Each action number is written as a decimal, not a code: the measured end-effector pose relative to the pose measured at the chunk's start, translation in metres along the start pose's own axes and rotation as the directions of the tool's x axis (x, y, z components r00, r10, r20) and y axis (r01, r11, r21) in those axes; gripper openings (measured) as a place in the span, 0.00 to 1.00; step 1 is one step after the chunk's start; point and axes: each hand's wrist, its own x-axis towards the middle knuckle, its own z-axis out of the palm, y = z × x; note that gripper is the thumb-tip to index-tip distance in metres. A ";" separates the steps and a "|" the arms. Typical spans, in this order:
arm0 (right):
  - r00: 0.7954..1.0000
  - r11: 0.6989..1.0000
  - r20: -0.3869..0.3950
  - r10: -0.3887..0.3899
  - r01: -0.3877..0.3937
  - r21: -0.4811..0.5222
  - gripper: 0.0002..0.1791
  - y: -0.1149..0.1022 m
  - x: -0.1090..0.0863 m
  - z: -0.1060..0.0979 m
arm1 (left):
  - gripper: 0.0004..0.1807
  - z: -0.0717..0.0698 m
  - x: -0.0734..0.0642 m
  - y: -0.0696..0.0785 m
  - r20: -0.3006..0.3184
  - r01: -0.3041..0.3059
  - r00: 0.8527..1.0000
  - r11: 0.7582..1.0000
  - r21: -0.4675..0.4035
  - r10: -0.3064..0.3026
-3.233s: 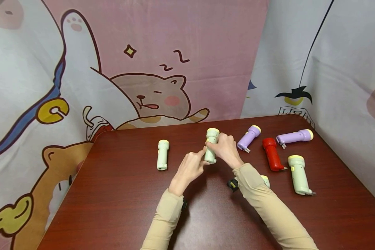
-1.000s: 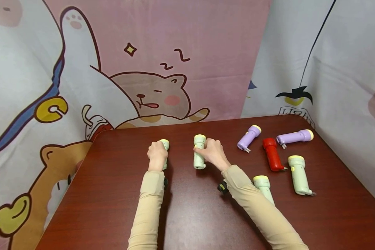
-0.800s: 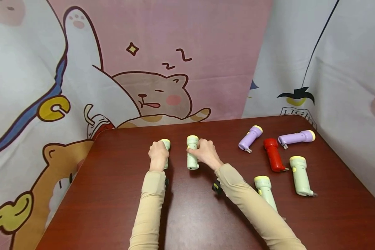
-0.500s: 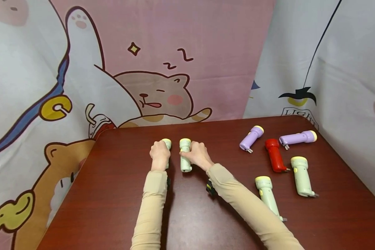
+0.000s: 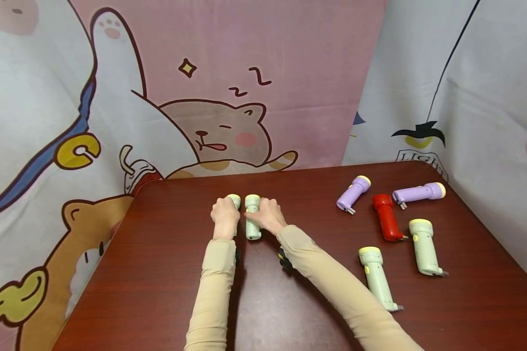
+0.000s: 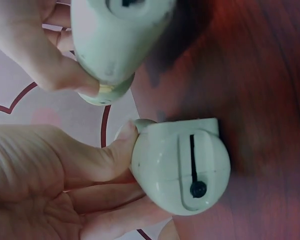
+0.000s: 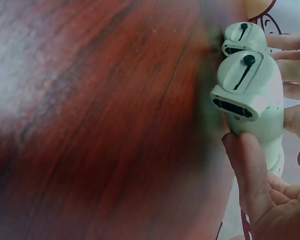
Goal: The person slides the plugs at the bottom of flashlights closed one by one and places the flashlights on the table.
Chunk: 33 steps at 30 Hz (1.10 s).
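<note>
With fingers curled round it, my left hand [image 5: 225,217] grips a pale green flashlight [image 5: 235,200], mostly hidden behind the knuckles in the head view. Just to its right, my right hand [image 5: 268,214] holds a second pale green flashlight [image 5: 253,229], thumb across its body. Both yellow-rimmed heads point away from me, a narrow gap between them. The left wrist view shows the end of the left flashlight [image 6: 180,170], with a dark slot and round knob. In the right wrist view, the right hand's flashlight [image 7: 255,95] stands in front of the other.
On the table's right side lie two purple flashlights [image 5: 354,194] [image 5: 419,193], a red flashlight [image 5: 387,219] and two more pale green flashlights [image 5: 377,278] [image 5: 425,248], plug prongs out. A printed cloth [image 5: 316,97] hangs behind the brown table [image 5: 149,273].
My left hand has left the right hand's flashlight and taken hold of the left one. My right hand has carried its flashlight leftward, close beside the other.
</note>
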 end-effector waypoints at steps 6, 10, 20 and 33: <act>1.000 1.000 0.000 0.015 -0.015 -0.003 0.18 -0.002 0.004 0.003 | 0.09 0.001 -0.001 0.000 -0.011 0.002 1.000 1.000 -0.006 -0.002; 1.000 1.000 -0.005 0.019 -0.019 -0.018 0.20 -0.004 0.007 0.005 | 0.09 0.001 -0.001 0.000 -0.004 0.011 1.000 1.000 -0.002 -0.011; 0.999 0.998 -0.008 0.039 -0.040 -0.047 0.20 -0.008 0.011 0.012 | 0.10 0.000 0.001 0.000 0.015 0.023 1.000 1.000 -0.007 -0.022; 0.998 0.997 -0.006 0.057 -0.058 -0.042 0.22 -0.008 0.013 0.016 | 0.12 -0.001 0.001 0.000 0.026 0.023 0.999 1.000 -0.009 -0.022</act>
